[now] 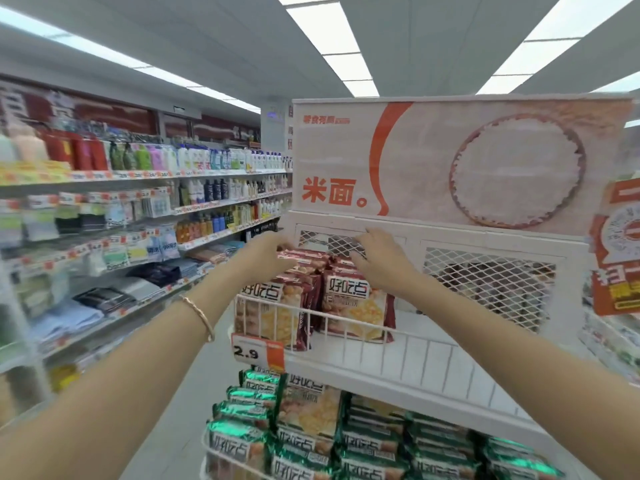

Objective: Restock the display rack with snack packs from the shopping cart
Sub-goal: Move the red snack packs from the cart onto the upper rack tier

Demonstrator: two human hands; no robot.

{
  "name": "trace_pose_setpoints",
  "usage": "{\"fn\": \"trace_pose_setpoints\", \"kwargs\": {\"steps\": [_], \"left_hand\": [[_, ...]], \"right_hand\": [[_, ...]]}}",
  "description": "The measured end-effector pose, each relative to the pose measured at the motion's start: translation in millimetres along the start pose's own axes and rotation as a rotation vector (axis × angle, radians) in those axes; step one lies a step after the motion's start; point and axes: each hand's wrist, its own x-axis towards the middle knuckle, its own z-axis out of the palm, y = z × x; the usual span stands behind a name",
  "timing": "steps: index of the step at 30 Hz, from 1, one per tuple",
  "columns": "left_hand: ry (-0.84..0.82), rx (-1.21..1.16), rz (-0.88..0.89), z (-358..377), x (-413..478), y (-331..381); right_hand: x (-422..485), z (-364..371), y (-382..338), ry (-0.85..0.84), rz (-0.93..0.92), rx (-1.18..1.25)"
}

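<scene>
I am gripping red snack packs point(353, 306) with left hand point(272, 245) and right hand point(382, 263), seating them upright, labels outward, on the display rack point(433, 341)

Seen on my feed: red snack packs point(356, 306) stand upright in two front-to-back rows at the left end of the white wire display rack's point(381, 372) upper shelf, printed faces toward me, behind its low rail. On the tier below, green snack packs point(374, 445) lie stacked in tight rows, with one pack point(308, 410) standing upright among them.
</scene>
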Motion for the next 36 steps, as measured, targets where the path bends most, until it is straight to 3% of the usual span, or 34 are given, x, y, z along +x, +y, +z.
{"fn": "trace_pose_setpoints", "kwargs": {"steps": [4, 9, 16, 22, 28, 33, 36], "left_hand": [[0.054, 0.140, -0.090, -36, -69, -51], [-0.012, 0.151, -0.245, -67, -183, -134], [-0.103, 0.140, -0.551, -71, -333, -230], [-0.132, 0.047, -0.813, -39, -445, -302], [-0.139, -0.082, -1.055, -7, -511, -359], [-0.143, -0.127, -1.218, 40, -550, -396], [-0.170, -0.152, -1.291, 78, -565, -411]], "right_hand": [[-14, 24, -76, 0.048, -0.118, -0.082], [-44, 83, -178, 0.060, -0.263, -0.077], [-110, 187, -326, -0.150, -0.431, 0.082], [-171, 282, -410, -0.433, -0.608, 0.097], [-208, 376, -461, -0.839, -0.722, 0.042], [-236, 445, -469, -1.130, -0.700, 0.063], [-252, 480, -463, -1.218, -0.618, 0.095]]}}
